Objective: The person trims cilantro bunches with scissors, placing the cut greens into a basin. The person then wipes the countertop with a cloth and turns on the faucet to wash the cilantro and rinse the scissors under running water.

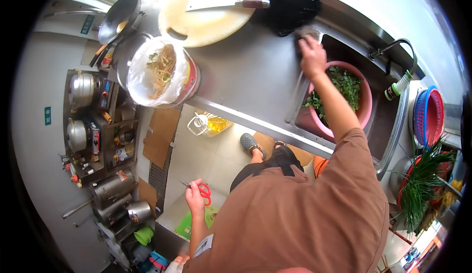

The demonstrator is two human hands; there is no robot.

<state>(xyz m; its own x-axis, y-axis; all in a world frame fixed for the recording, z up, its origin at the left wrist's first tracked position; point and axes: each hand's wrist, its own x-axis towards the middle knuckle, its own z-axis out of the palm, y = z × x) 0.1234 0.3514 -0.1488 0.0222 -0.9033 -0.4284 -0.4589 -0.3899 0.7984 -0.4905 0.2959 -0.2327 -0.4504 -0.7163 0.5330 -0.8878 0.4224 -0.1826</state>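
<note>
My left hand (195,197) is closed around a pair of scissors (205,193) with red handles, held low over the floor; the blades point away to the left. Stretched forward over the sink's left rim, my right hand (313,57) has its fingers bent down on a small brownish-grey thing (308,31), blurred and partly covered. Under my right forearm, a pink basin (366,96) with leafy green herbs (343,84) sits in the sink (383,120). A black plastic bag (287,10) lies just beyond my right hand.
A round cutting board (216,29) bears a cleaver (221,2). Left of it on the steel counter (236,71) stands a lined bucket (189,79) of plant scraps. A faucet (393,49) curves over the sink. An oil jug (209,124) is on the floor; long green stalks (420,184) lie right.
</note>
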